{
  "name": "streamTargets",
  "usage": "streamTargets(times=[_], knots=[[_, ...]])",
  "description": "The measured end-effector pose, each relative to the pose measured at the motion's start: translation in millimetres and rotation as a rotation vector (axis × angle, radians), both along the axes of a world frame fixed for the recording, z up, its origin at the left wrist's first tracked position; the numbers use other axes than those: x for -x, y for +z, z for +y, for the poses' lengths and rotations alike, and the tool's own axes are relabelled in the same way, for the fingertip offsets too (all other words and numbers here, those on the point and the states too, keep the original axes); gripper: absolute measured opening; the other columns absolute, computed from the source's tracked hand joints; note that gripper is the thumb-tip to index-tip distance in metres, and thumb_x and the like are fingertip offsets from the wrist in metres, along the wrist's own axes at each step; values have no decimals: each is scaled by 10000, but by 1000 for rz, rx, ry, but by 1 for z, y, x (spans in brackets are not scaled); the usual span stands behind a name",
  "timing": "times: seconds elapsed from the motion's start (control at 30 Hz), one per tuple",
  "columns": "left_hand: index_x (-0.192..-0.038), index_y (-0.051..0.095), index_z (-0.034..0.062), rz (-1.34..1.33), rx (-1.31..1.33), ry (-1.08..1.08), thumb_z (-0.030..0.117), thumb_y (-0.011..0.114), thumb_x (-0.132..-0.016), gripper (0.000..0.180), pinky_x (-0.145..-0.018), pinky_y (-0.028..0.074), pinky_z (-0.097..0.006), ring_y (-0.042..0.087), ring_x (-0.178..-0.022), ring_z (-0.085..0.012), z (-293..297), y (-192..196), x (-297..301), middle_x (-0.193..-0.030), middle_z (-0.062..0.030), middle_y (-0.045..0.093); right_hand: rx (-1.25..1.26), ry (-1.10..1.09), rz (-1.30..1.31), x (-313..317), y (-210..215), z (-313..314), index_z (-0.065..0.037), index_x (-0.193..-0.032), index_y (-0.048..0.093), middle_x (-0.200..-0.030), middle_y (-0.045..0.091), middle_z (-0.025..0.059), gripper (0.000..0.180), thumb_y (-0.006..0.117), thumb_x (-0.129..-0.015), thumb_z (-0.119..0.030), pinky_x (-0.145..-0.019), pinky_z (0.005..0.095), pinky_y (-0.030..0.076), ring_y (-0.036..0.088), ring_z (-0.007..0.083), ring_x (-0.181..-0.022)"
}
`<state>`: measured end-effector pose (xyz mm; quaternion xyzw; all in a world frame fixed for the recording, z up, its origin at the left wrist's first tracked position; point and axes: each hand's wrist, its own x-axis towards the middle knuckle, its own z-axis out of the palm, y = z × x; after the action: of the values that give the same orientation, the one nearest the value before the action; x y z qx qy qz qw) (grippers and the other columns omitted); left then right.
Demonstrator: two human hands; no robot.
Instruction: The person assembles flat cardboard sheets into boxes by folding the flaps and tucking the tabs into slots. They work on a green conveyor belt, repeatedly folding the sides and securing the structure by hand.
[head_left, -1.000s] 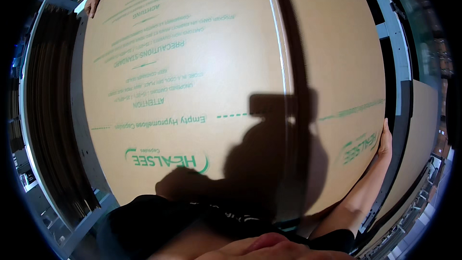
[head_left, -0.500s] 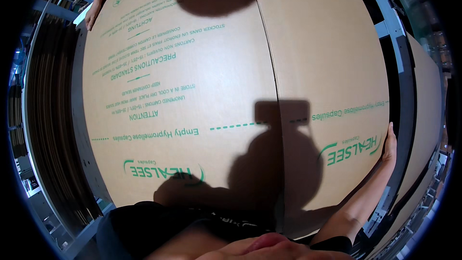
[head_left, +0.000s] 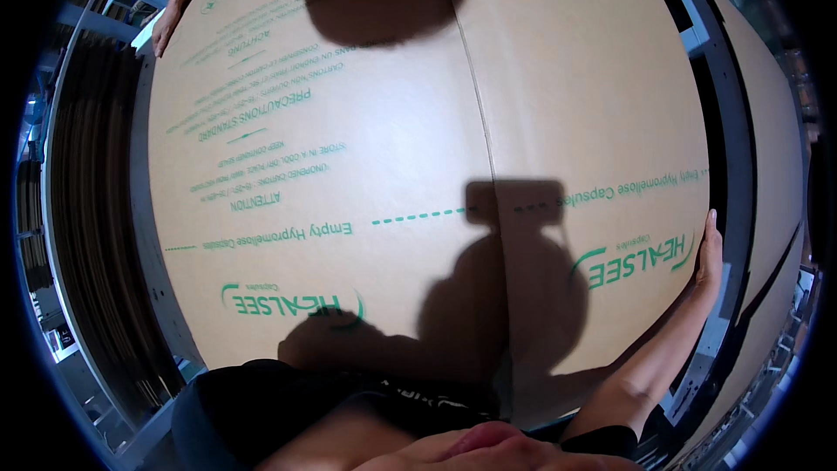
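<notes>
Flattened cardboard sheet (head_left: 418,148), tan w/ green print, fills nearly the whole view, lying on a grey metal frame (head_left: 157,270). At the sheet's far-left corner a co-worker's hand (head_left: 170,22) lies flat on its edge; stacked cardboard (head_left: 87,209) sits left of the sheet. Left hand not in view; right hand (head_left: 708,253) at the sheet's right edge, fingers straight & pressed flat against it, can't tell if they curl under.

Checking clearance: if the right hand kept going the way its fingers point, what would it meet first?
The right hand points along the large flat brown cardboard sheet's right edge; it looks free there, though depth is unclear.
</notes>
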<state>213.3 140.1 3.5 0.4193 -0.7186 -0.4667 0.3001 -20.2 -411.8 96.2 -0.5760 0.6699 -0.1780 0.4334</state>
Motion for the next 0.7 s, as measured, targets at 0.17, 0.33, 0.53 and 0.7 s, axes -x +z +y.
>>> streamTargets(times=[0.17, 0.33, 0.53, 0.7], knots=[[-1337, 496, 42, -6, 18, 14, 229, 530, -940, 439, -1060, 384, -454, 481, -1231, -309, -8, -2, 10, -1277, -170, 523, 452, -28, 551, -15, 0, 15, 3, -1130, 677, -1006, 718, 142, 617, 399, -999, -532, -810, 367, 489, 668, 283, -919], [-1336, 498, 47, -29, 25, 56, 230, 524, -949, 429, -1060, 382, -455, 480, -1231, -306, -5, 5, 28, -1270, -167, 526, 385, -97, 598, -25, -2, 23, -32, -1152, 668, -1076, 690, 181, 633, 352, -990, -556, -868, 417, 470, 638, 352, -1010], [-1335, 500, 53, -107, 42, 213, 232, 517, -960, 416, -1059, 381, -455, 479, -1230, -303, -16, 3, 74, -1261, -163, 530, 218, -78, 778, -27, -5, 10, -25, -1179, 651, -1192, 631, 224, 717, 275, -965, -597, -949, 495, 432, 561, 417, -1143], [-1309, 520, 48, -319, 26, 449, 234, 548, -930, 424, -1063, 383, -455, 469, -1249, -310, -35, 30, 123, -1272, -163, 535, 197, 11, 770, -38, -9, 1, -17, -1132, 680, -1172, 644, 224, 743, 281, -946, -616, -951, 495, 448, 584, 404, -1132]])
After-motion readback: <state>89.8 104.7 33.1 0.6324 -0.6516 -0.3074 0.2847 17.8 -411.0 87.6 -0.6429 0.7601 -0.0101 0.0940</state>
